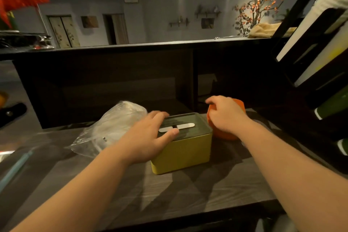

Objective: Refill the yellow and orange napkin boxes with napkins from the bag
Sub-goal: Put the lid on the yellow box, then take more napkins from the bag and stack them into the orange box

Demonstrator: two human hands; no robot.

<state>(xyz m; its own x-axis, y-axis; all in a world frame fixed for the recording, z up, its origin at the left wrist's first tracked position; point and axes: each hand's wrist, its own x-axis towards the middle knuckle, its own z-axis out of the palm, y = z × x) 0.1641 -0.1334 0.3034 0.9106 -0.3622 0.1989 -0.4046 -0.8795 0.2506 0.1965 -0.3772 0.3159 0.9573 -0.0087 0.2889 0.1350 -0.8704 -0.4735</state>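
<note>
Countertop (188, 194): two boxes (188, 150) (225, 135), one bag (113, 124).

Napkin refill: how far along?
Done: nothing visible; the yellow box has its lid on and the bag lies beside it. In hand: left hand on the lid, right hand on the orange box. Left: open both, fill them from the bag.

bag (111, 128) left, rack (310, 73) right, front open

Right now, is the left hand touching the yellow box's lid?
Touching. The head view shows the left hand lying across the lid of the yellow box, thumb tip pressed beside its slot.
</note>
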